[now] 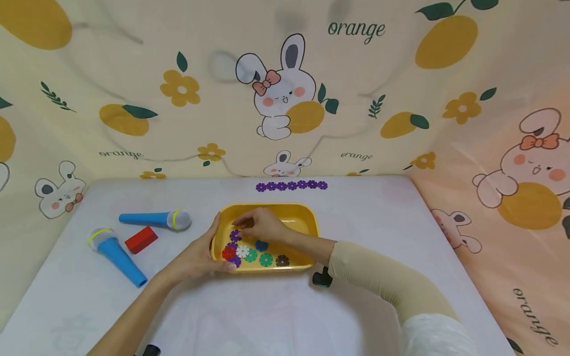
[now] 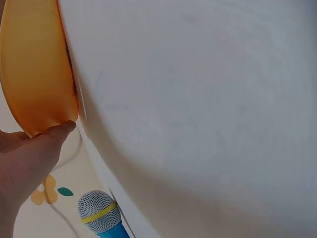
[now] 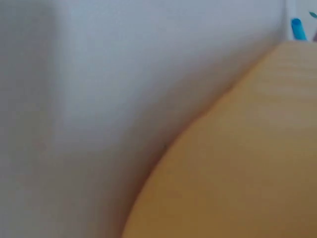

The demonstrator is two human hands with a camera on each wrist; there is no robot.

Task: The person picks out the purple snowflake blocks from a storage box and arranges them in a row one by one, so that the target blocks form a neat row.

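Observation:
A yellow plastic tray [image 1: 294, 210] holds several snowflake discs: a red disc [image 1: 228, 253], a white disc [image 1: 242, 251], a brown disc [image 1: 282, 260], and green, blue and purple ones. My left hand [image 1: 200, 254] grips the tray's left end, thumb along the near rim; the left wrist view shows fingers against the tray's outer wall [image 2: 37, 64]. Inside the tray, my right hand [image 1: 262, 226] has bent fingers beside a purple disc [image 1: 235, 235]; whether they pinch it cannot be told. In the right wrist view, a yellowish surface [image 3: 237, 158] fills the lower right and my fingers are hidden.
Beyond the tray lies a row of purple discs [image 1: 291, 186]. To the left are two blue toy microphones, one lying crosswise [image 1: 147, 218] and one slanted [image 1: 120, 259], with a red block [image 1: 141, 240] between them. A patterned cloth [image 1: 200, 123] hangs behind the white table [image 1: 249, 316].

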